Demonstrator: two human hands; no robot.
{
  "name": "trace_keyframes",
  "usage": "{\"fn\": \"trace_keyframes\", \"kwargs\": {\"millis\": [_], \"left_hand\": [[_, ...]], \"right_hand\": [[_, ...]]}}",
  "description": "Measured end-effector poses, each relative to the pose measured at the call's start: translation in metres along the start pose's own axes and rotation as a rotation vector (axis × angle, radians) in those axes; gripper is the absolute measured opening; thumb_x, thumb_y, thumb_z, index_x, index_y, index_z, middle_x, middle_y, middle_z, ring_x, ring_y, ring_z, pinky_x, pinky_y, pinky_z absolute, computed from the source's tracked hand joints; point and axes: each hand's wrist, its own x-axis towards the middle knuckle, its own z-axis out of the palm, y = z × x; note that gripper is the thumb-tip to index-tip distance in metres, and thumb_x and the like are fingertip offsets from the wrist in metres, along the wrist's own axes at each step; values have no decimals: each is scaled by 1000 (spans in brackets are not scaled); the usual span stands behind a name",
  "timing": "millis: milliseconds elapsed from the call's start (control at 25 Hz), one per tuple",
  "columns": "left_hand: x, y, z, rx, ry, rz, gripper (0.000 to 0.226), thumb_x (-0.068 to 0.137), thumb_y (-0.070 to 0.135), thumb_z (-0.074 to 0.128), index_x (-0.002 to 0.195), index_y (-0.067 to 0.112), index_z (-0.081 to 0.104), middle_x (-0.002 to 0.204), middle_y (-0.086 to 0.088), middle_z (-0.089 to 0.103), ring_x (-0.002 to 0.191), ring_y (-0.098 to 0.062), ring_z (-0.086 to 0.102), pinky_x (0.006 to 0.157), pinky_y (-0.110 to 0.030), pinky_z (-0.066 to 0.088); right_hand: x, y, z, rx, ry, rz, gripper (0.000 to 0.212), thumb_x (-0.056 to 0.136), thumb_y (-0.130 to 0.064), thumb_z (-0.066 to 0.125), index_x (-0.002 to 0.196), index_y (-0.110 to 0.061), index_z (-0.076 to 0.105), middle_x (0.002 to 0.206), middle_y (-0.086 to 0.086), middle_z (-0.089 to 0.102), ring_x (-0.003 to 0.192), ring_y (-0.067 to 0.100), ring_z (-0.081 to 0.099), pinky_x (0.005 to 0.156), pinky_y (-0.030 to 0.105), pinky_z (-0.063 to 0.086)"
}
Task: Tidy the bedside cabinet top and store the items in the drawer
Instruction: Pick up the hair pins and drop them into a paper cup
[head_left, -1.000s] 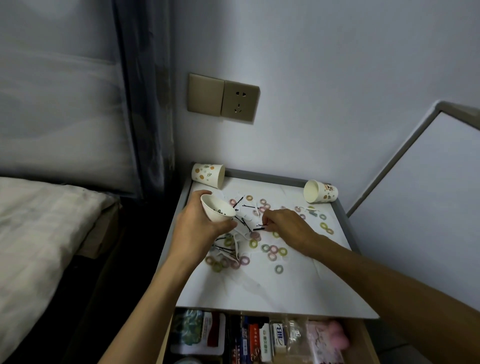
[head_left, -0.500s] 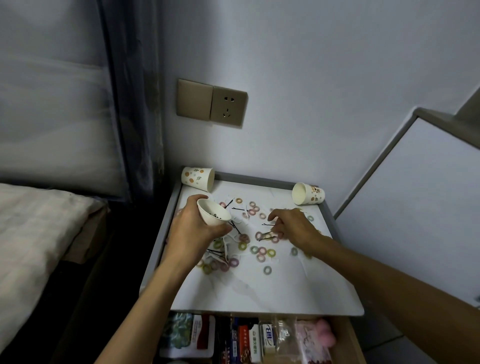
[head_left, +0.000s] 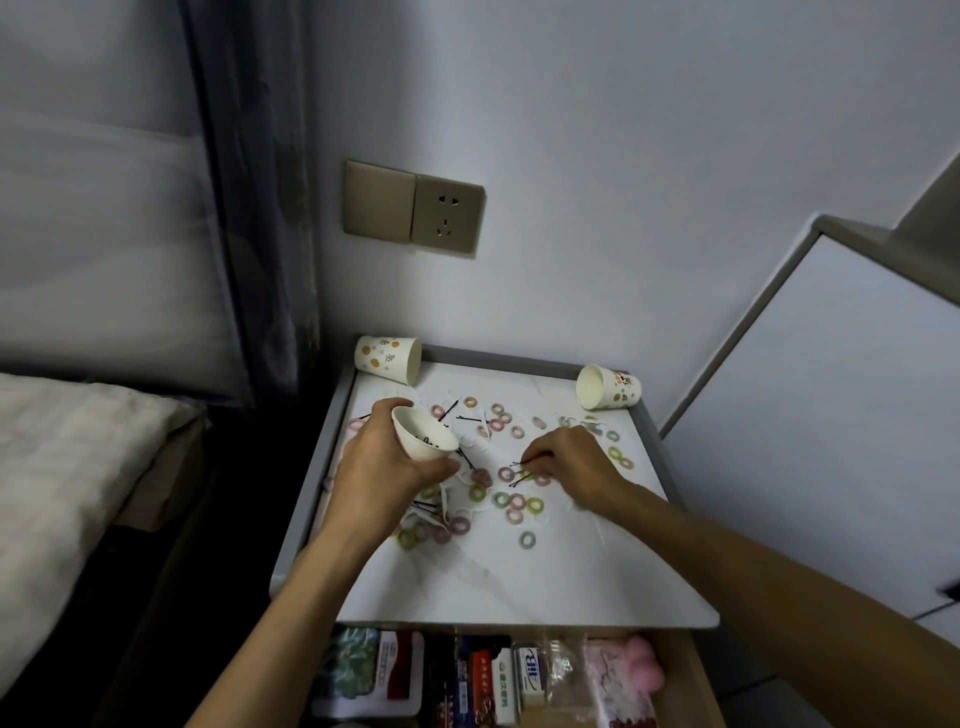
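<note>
Against half a second ago, the right hand (head_left: 571, 462) has slid a little toward frame centre, its fingertips now lower on the white marble-look counter (head_left: 545, 582). The left hand (head_left: 384, 467) has barely shifted. That hand curls round a small white paper cup (head_left: 423, 436), mouth tilted up and to the right, left of centre. The right hand lies knuckles-up with its fingers bunched in a narrow grip, pinching the end of a thin black hairpin (head_left: 519, 462) among scattered pastel hair-tie rings (head_left: 534, 504). Dark marks inside the held cup are too small to identify. The left wrist covers more rings and pins. The open wooden drawer (head_left: 685, 675) is cut off by the bottom edge, and the packets (head_left: 527, 675) in it are blurred.
</note>
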Motion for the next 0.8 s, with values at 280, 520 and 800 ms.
{"fn": "trace_keyframes", "kwargs": {"millis": [280, 520, 800], "left_hand": [[1, -1, 1, -2, 6, 4, 73, 61, 27, 90, 122, 24, 51, 106, -1, 65, 98, -23, 62, 83, -43, 53], [0, 1, 4, 2, 12, 15, 70, 61, 26, 89, 119, 25, 51, 102, 2, 64, 95, -20, 62, 80, -40, 54], [-1, 4, 5, 36, -11, 16, 70, 62, 29, 88, 123, 26, 53, 95, 13, 57, 90, -14, 57, 64, -23, 45]], "right_hand": [[-2, 3, -1, -199, -58, -89, 15, 89, -21, 67, 99, -13, 76, 98, 3, 69, 91, 19, 63, 80, 34, 49], [-4, 6, -14, -414, -59, -75, 19, 94, -29, 58, 100, -21, 73, 98, -2, 73, 92, 17, 65, 70, 26, 43], [-4, 7, -37, -414, -44, -110, 21, 96, -27, 57, 108, -23, 75, 105, 1, 73, 92, 18, 66, 71, 27, 48]]}}
